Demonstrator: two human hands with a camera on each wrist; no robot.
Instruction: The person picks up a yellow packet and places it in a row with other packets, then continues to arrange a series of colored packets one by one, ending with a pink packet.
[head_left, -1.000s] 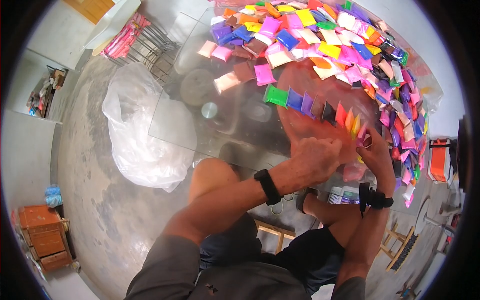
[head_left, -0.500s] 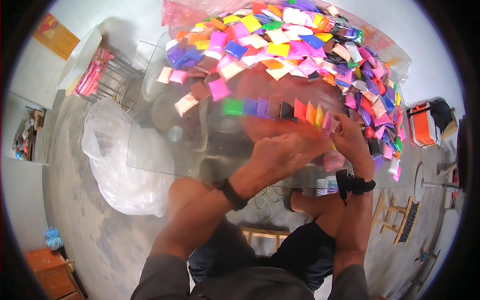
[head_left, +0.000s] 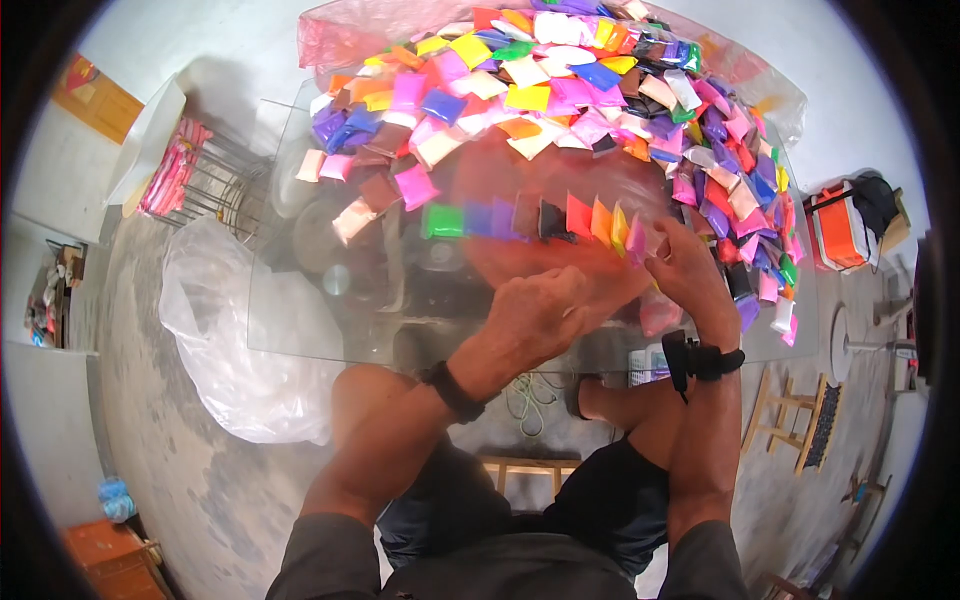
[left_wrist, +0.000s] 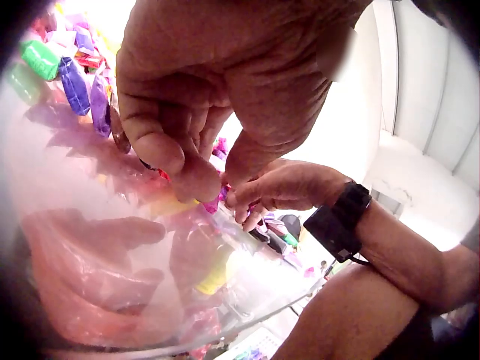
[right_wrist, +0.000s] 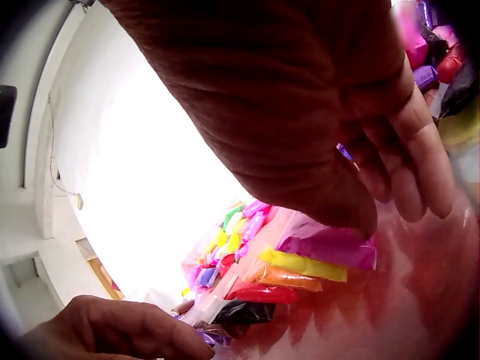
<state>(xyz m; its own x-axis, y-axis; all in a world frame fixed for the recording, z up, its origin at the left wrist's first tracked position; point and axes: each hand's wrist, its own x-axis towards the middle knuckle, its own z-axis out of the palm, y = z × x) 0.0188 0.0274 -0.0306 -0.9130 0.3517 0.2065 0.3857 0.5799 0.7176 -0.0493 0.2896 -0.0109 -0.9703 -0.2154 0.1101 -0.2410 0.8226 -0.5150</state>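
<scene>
In the head view a row of small soft packets stands on the glass table: a green packet [head_left: 443, 221] at its left end, then blue, purple, brown, a black packet [head_left: 556, 221], red, orange, yellow and pink. My right hand [head_left: 693, 272] is at the row's right end, thumb and finger pinching the pink packet [head_left: 636, 243]. The right wrist view shows this packet [right_wrist: 330, 244] under the thumb, beside the yellow packet [right_wrist: 304, 264]. My left hand [head_left: 538, 315] hovers before the row, fingers loosely curled with nothing seen between them; in the left wrist view the left fingertips [left_wrist: 199, 180] hang over the glass.
A large heap of colourful packets [head_left: 545, 95] spreads along the table's back and right side. Red plastic sheeting [head_left: 520, 262] lies by the row. A clear plastic bag [head_left: 225, 350] lies at the left, below the glass edge. An orange box [head_left: 838, 230] stands at the right.
The view has swung, so the table sits further left and lower. My left hand has drawn back left from the row's right end; my right hand stays at the pink packet.
</scene>
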